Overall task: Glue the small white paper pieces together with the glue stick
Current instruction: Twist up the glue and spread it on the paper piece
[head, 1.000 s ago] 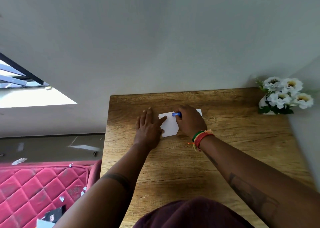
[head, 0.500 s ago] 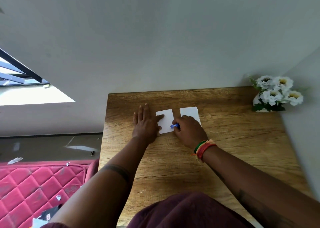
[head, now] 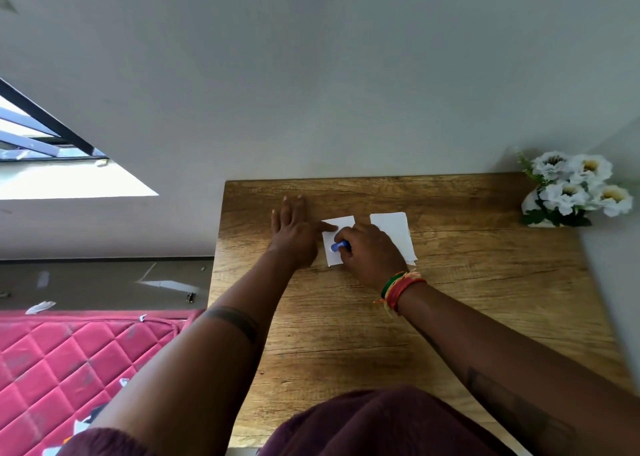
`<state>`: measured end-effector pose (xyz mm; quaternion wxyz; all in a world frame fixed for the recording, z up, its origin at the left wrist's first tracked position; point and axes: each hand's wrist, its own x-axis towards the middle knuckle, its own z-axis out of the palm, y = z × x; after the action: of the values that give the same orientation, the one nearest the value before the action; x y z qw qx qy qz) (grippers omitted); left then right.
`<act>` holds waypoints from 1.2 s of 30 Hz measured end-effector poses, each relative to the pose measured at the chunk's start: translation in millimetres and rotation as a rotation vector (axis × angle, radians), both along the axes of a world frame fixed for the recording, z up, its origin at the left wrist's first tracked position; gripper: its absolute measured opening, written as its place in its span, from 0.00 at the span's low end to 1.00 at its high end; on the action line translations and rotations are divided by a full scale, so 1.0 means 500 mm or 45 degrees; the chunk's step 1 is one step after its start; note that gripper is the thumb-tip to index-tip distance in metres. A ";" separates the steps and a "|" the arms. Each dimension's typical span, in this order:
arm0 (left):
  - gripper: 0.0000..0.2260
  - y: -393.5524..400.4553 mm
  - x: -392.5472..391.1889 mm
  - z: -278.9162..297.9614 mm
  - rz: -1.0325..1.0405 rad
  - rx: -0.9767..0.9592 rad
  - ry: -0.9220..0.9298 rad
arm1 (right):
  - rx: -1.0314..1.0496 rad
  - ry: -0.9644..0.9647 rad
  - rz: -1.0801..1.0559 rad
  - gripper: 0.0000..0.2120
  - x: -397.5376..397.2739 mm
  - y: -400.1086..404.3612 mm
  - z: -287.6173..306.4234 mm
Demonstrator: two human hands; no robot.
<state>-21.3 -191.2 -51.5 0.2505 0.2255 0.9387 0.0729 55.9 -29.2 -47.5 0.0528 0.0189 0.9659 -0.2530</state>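
Note:
Two small white paper pieces lie side by side on the wooden table (head: 346, 317). My left hand (head: 294, 234) lies flat, fingers spread, with the thumb tip pinning the left paper piece (head: 337, 225) at its left edge. My right hand (head: 372, 251) is closed around a blue glue stick (head: 340, 246), whose tip touches that same piece near its middle. The right paper piece (head: 391, 228) rests just beyond my right hand, partly hidden by it.
A white pot of white flowers (head: 575, 189) stands at the table's far right corner by the wall. A pink quilted mattress (head: 69, 358) with paper scraps lies on the floor to the left of the table.
My right hand with the glue stick has slid toward me and to the left across the left piece. The second piece, covered a second ago, now shows. My left hand stays put.

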 end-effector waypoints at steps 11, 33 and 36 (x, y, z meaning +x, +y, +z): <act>0.31 0.002 -0.026 0.015 -0.021 -0.035 -0.063 | 0.164 0.049 0.145 0.11 -0.052 -0.010 0.002; 0.31 0.011 -0.002 -0.002 0.032 -0.023 -0.046 | 0.168 -0.028 0.077 0.09 0.023 0.047 0.016; 0.31 0.010 0.000 -0.007 0.046 -0.017 -0.040 | 0.165 -0.027 0.128 0.10 0.018 0.035 0.014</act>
<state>-21.6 -186.3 -54.9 0.2652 0.2055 0.9391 0.0745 64.9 -11.6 -40.6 0.0742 -0.0236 0.9793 -0.1869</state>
